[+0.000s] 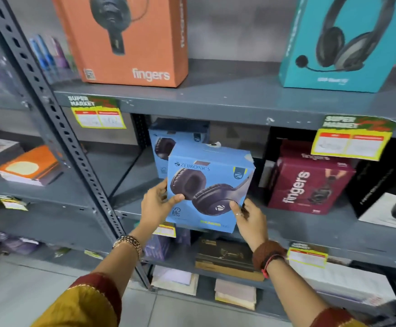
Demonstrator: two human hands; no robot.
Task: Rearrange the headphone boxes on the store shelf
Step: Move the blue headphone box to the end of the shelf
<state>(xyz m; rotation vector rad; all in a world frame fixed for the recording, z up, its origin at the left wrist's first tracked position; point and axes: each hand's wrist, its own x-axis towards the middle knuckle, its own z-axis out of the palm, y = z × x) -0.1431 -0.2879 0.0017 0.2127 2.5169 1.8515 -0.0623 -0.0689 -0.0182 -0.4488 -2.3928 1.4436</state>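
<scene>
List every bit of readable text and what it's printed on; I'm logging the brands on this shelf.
"ZEBRONICS": held blue box, which also shows "60"; its other print is too blurred.
"fingers": orange box, top shelf.
"fingers": maroon box, on its front and top.
"SUPER MARKET": left shelf tag and right shelf tag; their prices are unreadable.
Teal box: print too blurred.

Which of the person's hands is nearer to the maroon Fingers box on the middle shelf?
Right. The right hand grips the blue box's lower right corner, next to the maroon Fingers box. The left hand holds the blue box's far left edge.
</scene>
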